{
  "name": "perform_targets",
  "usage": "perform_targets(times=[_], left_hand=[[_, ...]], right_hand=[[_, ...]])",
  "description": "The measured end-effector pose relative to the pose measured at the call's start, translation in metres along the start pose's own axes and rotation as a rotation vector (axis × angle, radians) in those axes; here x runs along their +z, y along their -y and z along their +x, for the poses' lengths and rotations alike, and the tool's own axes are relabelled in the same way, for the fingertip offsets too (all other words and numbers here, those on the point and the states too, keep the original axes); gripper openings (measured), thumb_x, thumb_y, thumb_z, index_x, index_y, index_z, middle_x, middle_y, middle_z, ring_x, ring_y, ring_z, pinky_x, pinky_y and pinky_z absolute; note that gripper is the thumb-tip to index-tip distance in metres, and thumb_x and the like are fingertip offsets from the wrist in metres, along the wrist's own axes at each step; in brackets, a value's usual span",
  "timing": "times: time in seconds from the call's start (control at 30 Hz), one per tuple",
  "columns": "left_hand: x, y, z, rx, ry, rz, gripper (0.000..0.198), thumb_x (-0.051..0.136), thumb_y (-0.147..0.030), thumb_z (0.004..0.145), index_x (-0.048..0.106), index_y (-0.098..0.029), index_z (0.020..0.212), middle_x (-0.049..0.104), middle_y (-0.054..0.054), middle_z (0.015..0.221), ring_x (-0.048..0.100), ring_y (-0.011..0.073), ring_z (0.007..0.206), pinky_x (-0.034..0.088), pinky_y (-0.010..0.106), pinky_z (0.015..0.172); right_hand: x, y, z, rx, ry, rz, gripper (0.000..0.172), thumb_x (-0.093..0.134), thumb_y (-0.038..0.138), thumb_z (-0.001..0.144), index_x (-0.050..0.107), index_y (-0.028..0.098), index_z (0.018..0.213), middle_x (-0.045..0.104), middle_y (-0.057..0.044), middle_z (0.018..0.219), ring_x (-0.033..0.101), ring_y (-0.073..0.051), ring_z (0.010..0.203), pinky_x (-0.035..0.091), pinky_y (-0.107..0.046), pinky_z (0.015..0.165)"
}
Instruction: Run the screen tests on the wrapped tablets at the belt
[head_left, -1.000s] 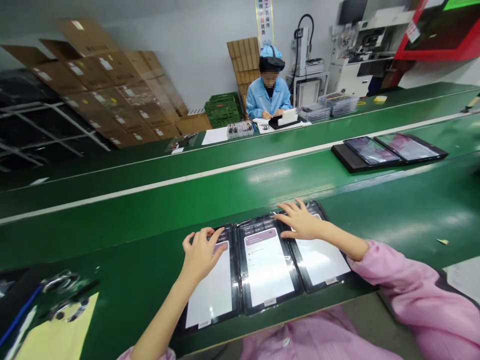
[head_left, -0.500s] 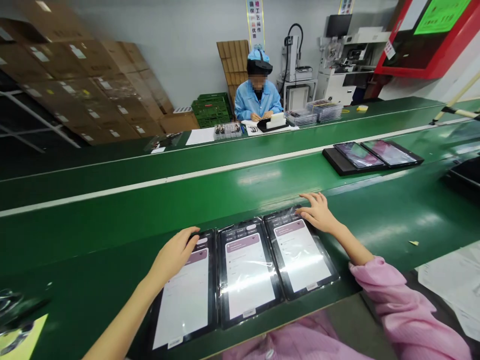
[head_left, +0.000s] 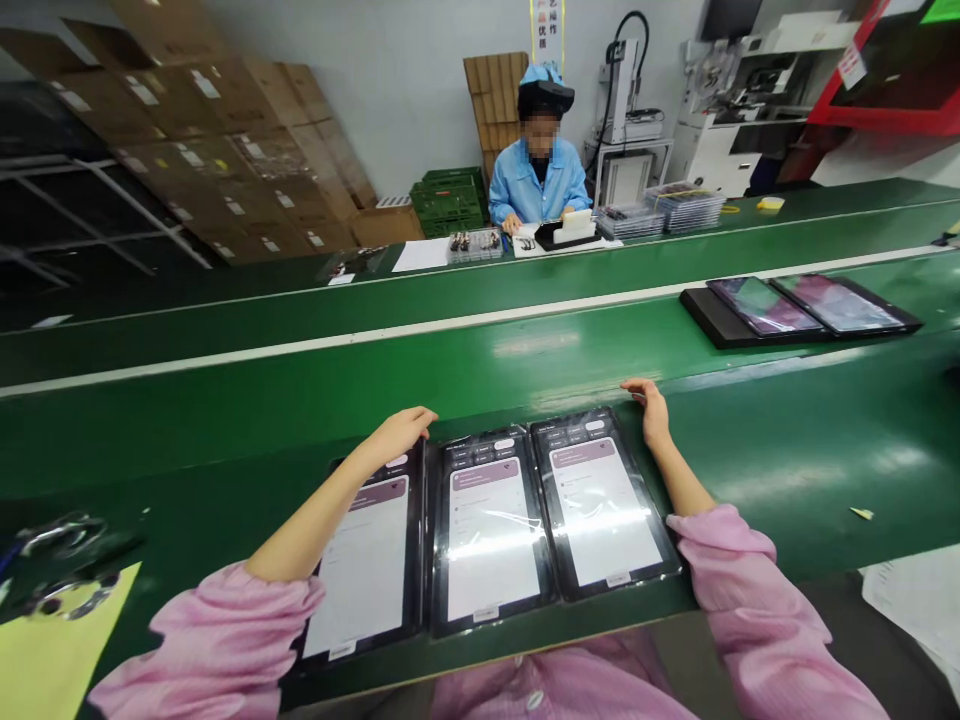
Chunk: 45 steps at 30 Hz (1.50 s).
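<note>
Three tablets lie side by side on the green bench, screens lit with a white page and a mauve banner, in clear film. My left hand (head_left: 399,434) reaches over the left tablet (head_left: 371,570), its outstretched fingertips at that tablet's upper right corner; whether they touch it I cannot tell. The middle tablet (head_left: 491,540) lies just right of it. My right hand (head_left: 651,408) is open beyond the upper right corner of the right tablet (head_left: 604,510), fingers pointing left, with nothing visible in it.
A black tray (head_left: 709,318) with two more tablets (head_left: 765,305) sits at the far right. Across the green belt (head_left: 345,375), a co-worker in blue (head_left: 529,180) sits at a second bench. Yellow paper (head_left: 71,650) and a clear coiled item (head_left: 67,540) lie at left.
My right hand has come off the right tablet's top and moved past its upper right corner. My left hand has shifted toward the left tablet's upper right corner. The view has turned slightly left.
</note>
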<state>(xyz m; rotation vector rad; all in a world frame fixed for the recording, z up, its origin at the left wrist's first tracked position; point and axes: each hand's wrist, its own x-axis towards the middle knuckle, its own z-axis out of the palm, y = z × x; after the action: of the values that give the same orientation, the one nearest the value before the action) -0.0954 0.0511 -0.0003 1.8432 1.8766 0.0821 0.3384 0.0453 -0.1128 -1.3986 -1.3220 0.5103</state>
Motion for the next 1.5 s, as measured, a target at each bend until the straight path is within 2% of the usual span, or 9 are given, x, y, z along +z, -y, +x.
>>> perform_targets(times=[0.13,0.3,0.43,0.57,0.77,0.9,1.1,1.3,1.5], left_hand=[[0.001,-0.006,-0.001,-0.011,0.003,0.040,0.059,0.021,-0.050,0.088,0.067,-0.014,0.100,0.072,0.012,0.085,0.069,0.0287,0.083,0.053,0.041,0.076],[0.030,-0.052,0.002,0.109,0.089,0.089,0.053,0.029,-0.057,0.088,0.067,-0.020,0.080,0.073,0.015,0.107,0.064,0.0354,0.109,0.046,0.049,0.095],[0.057,-0.098,0.009,0.253,0.184,0.059,0.050,0.032,-0.056,0.088,0.067,-0.022,0.080,0.074,0.011,0.106,0.066,0.0287,0.105,0.048,0.037,0.093],[0.064,-0.120,0.016,0.288,0.185,0.058,0.043,0.040,-0.055,0.085,0.063,-0.021,0.072,0.074,0.013,0.093,0.067,0.0294,0.093,0.050,0.036,0.085],[0.047,-0.115,0.018,0.257,0.191,0.050,0.064,0.015,-0.058,0.091,0.065,-0.020,0.078,0.071,0.007,0.082,0.067,0.0245,0.080,0.053,0.035,0.076],[0.043,-0.106,0.015,0.319,0.116,0.107,0.069,0.009,-0.055,0.094,0.068,-0.020,0.085,0.070,0.008,0.088,0.066,0.0248,0.088,0.054,0.040,0.087],[0.069,-0.107,-0.010,0.537,0.058,0.339,0.058,0.019,-0.039,0.098,0.063,-0.015,0.126,0.064,0.019,0.127,0.060,0.0332,0.119,0.031,0.074,0.107],[0.084,-0.110,-0.015,0.582,-0.008,0.472,0.061,0.018,-0.039,0.099,0.050,-0.014,0.145,0.053,0.022,0.145,0.047,0.0365,0.137,0.027,0.075,0.109],[0.063,-0.087,0.001,0.471,0.132,0.439,0.061,0.021,-0.042,0.099,0.034,-0.022,0.155,0.053,0.015,0.148,0.047,0.0363,0.139,0.030,0.072,0.109]], right_hand=[[0.003,-0.004,0.002,0.059,0.001,0.051,0.070,0.012,0.065,0.095,0.065,0.020,0.094,0.069,-0.014,0.106,0.063,-0.025,0.100,0.051,-0.039,0.084],[0.009,0.003,0.001,0.088,0.028,0.082,0.064,0.021,0.067,0.092,0.065,0.021,0.090,0.069,-0.012,0.104,0.062,-0.026,0.094,0.051,-0.041,0.085],[0.011,0.010,-0.001,0.087,0.072,0.089,0.064,0.022,0.068,0.091,0.065,0.021,0.090,0.069,-0.011,0.101,0.062,-0.025,0.092,0.050,-0.041,0.086],[0.010,0.015,0.000,0.088,0.123,0.086,0.064,0.021,0.067,0.091,0.064,0.021,0.089,0.068,-0.011,0.099,0.062,-0.025,0.093,0.050,-0.040,0.087],[0.011,0.023,-0.004,0.157,0.240,0.088,0.053,0.035,0.065,0.092,0.065,0.022,0.085,0.067,-0.007,0.088,0.062,-0.024,0.084,0.050,-0.037,0.082],[0.013,0.027,-0.007,0.210,0.286,0.086,0.043,0.051,0.059,0.090,0.062,0.023,0.069,0.066,-0.005,0.079,0.060,-0.025,0.088,0.045,-0.036,0.087],[0.018,0.031,-0.009,0.287,0.352,0.217,0.063,0.041,0.079,0.085,0.058,0.022,0.065,0.061,-0.005,0.070,0.060,-0.025,0.080,0.048,-0.036,0.080],[0.022,0.039,-0.011,0.309,0.438,0.431,0.085,0.010,0.089,0.082,0.061,0.021,0.076,0.065,-0.008,0.076,0.065,-0.025,0.084,0.053,-0.036,0.077],[0.019,0.034,-0.010,0.272,0.325,0.395,0.050,0.044,0.068,0.088,0.060,0.022,0.093,0.065,-0.007,0.108,0.058,-0.024,0.109,0.045,-0.038,0.098]])
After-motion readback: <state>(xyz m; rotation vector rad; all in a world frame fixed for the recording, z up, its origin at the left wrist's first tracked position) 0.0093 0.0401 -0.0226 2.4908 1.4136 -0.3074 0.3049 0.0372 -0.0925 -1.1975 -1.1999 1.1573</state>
